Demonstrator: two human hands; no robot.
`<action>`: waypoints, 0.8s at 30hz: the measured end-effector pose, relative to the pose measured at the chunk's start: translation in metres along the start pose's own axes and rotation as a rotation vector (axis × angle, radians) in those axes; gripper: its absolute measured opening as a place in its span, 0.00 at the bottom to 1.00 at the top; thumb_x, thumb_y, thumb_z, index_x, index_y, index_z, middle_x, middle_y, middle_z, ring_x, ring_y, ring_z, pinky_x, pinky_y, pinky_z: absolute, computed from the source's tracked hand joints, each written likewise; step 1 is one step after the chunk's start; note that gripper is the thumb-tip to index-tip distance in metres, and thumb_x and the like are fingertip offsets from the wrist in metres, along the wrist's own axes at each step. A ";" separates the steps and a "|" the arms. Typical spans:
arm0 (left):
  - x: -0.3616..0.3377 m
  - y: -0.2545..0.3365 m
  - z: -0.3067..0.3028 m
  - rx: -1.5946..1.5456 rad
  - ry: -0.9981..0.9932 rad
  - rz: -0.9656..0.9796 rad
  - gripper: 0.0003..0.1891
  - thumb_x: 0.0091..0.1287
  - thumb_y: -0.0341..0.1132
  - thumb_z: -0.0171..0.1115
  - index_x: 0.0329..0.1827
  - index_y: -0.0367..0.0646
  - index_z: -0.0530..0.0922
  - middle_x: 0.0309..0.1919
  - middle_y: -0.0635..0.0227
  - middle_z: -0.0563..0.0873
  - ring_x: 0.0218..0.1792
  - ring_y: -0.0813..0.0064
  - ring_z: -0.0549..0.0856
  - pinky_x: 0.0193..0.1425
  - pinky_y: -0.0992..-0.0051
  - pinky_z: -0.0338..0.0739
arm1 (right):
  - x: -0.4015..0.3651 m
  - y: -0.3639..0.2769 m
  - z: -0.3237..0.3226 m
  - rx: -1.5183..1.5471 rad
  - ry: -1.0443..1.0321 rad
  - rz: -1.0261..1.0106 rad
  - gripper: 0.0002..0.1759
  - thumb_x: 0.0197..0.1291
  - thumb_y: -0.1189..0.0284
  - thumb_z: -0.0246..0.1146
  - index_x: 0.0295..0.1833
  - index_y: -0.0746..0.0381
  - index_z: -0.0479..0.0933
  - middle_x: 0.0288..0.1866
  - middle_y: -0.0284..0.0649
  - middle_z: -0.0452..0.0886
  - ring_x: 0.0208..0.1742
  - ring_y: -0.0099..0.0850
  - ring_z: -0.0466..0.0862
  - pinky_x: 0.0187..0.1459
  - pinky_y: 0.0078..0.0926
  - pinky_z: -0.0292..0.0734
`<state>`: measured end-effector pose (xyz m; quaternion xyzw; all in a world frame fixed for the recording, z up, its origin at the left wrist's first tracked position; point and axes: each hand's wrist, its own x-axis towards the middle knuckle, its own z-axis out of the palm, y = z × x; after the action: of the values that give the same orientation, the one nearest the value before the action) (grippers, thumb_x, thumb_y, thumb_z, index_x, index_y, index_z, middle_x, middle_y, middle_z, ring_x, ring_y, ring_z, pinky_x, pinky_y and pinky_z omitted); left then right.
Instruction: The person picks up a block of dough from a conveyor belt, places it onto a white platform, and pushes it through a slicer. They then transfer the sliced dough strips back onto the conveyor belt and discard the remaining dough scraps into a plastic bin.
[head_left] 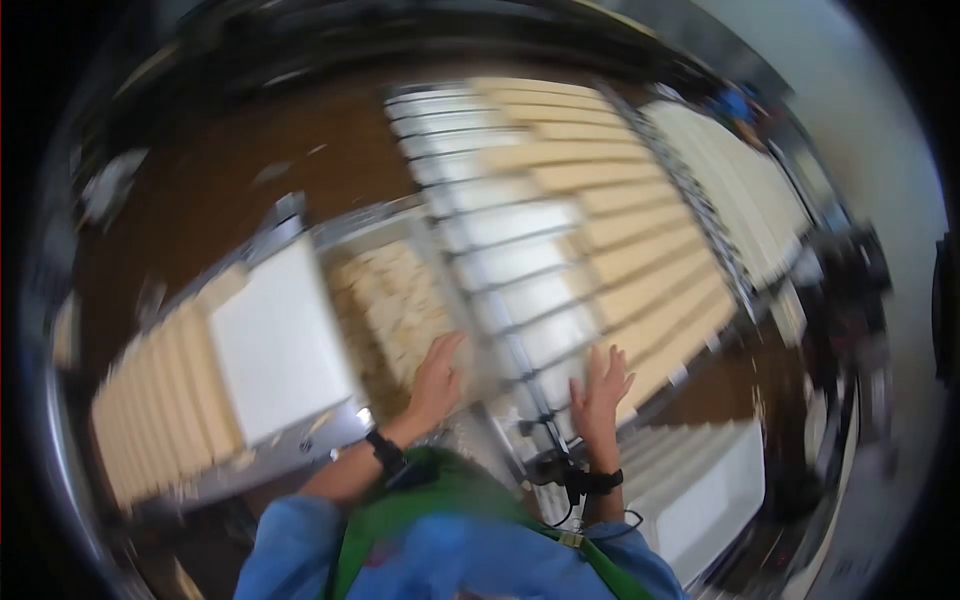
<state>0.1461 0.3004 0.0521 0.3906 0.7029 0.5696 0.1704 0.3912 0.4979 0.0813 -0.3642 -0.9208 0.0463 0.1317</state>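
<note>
My left hand (437, 382) is over the near right corner of a pale bin (457, 300), fingers stretched out and nothing visible in them. Inside the bin lies a heap of small, pale tan pieces (395, 295). My right hand (600, 392), fingers spread, hovers at the near edge of a wide slatted surface (545, 325) and holds nothing I can see. Long flat tan strips (655, 270) lie in rows across its right part, with bare white slats on its left. Motion blur hides what the strips are made of.
Left of the bin, more tan strips (165, 400) stand in a row beside a white flat surface (280, 340). A white ridged tray (700, 500) sits at lower right. Further right is a large off-white panel (735, 180), with a person in blue (735, 105) beyond it.
</note>
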 end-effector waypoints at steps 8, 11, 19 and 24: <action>-0.144 -0.102 -0.194 0.733 0.940 -0.402 0.34 0.64 0.37 0.72 0.77 0.46 0.75 0.69 0.46 0.73 0.71 0.43 0.71 0.76 0.43 0.62 | 0.102 -0.315 0.087 0.579 -0.187 -0.820 0.32 0.71 0.73 0.65 0.78 0.66 0.69 0.74 0.57 0.73 0.76 0.56 0.70 0.79 0.52 0.59; -0.204 -0.116 -0.247 0.791 1.169 -0.791 0.42 0.65 0.40 0.75 0.81 0.40 0.65 0.69 0.40 0.67 0.70 0.39 0.70 0.77 0.44 0.59 | 0.108 -0.450 0.138 0.715 -0.370 -1.029 0.31 0.70 0.71 0.69 0.76 0.66 0.72 0.68 0.56 0.77 0.71 0.56 0.73 0.75 0.49 0.66; -0.232 -0.140 -0.295 0.543 1.181 -0.751 0.45 0.61 0.34 0.79 0.80 0.32 0.63 0.66 0.39 0.65 0.65 0.35 0.74 0.70 0.52 0.74 | 0.128 -0.722 0.287 0.610 -0.305 -1.253 0.31 0.66 0.63 0.70 0.71 0.68 0.76 0.65 0.55 0.78 0.68 0.54 0.74 0.69 0.54 0.71; -0.223 -0.135 -0.305 0.524 1.073 -0.932 0.47 0.60 0.37 0.80 0.80 0.32 0.63 0.65 0.42 0.68 0.64 0.39 0.76 0.67 0.52 0.77 | 0.122 -0.768 0.308 0.186 -0.293 -1.167 0.27 0.67 0.57 0.70 0.62 0.66 0.82 0.60 0.50 0.79 0.65 0.50 0.76 0.64 0.53 0.74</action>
<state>0.0313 -0.0755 -0.0303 -0.2500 0.8942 0.3647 -0.0701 -0.2851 0.0234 -0.0501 0.2238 -0.9691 0.0965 0.0386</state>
